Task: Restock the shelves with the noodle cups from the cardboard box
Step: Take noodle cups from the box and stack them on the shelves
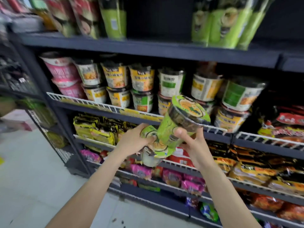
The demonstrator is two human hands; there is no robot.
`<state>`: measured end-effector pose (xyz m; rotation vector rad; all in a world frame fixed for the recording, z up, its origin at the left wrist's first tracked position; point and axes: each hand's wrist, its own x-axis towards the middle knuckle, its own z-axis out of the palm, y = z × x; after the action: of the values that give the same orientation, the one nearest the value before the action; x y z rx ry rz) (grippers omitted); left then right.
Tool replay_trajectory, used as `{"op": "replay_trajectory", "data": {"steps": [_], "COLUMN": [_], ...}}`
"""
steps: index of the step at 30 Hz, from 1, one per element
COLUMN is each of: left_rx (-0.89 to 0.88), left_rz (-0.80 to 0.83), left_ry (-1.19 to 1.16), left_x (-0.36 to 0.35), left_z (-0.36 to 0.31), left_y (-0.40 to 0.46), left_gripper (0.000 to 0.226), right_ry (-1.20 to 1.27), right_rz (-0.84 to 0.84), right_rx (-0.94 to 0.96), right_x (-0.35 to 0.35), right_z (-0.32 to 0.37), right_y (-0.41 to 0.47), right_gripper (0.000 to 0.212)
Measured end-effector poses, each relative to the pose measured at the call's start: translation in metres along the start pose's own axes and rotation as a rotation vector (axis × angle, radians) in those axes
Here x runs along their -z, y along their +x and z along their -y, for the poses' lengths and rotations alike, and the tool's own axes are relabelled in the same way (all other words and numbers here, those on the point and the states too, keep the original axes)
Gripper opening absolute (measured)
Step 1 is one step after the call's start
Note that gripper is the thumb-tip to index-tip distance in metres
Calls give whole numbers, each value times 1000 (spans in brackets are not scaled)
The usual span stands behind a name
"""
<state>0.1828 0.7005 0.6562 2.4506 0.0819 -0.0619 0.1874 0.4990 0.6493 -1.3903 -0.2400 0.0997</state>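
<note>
Both forearms reach up in front of me. Left hand (133,139) curls round the lower end of the green noodle cup pack (174,129), thumb pinching it; right hand (192,143) cups its side, fingers wrapped. I see the pack tilted, lid end up-right, just short of the white wire shelf rail (102,104). Beyond the hands, stacked cups (143,78) crowd that shelf; above, more green packs (230,22) stand beside a dark gap.

two hands in front of the shelves, left hand (134,139) at nine o'clock of the right hand (191,142), noodle cups (179,122) between them; stacked cups (143,86) on the shelf (105,105) behind, at twelve.
</note>
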Motion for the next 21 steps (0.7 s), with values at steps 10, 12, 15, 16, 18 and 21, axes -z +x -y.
{"op": "replay_trajectory", "data": {"steps": [10,12,15,16,18,21], "left_rx": [-244,-332,-426,-443,-462,-542], "left_rz": [-117,-123,-305,-389,-500,-596], "left_ry": [-391,-272,-82,-63,-101,-209], "left_x": [130,143,158,164,177,198], "left_z": [-24,-30,-47,-53,-65,-79], "left_y": [-7,-10,-4,0,10,33], "left_gripper": [84,98,106,105,105,105], "right_ry": [122,155,179,196,200,145], "right_rz": [58,87,149,165,177,132], "right_rx": [150,183,208,222,268,345], "right_x": [-57,-57,-59,-61,-69,-80], "right_z": [107,133,172,184,206,233], "right_y": [65,77,94,100,108,122], "right_gripper": [99,88,86,90,97,84]}}
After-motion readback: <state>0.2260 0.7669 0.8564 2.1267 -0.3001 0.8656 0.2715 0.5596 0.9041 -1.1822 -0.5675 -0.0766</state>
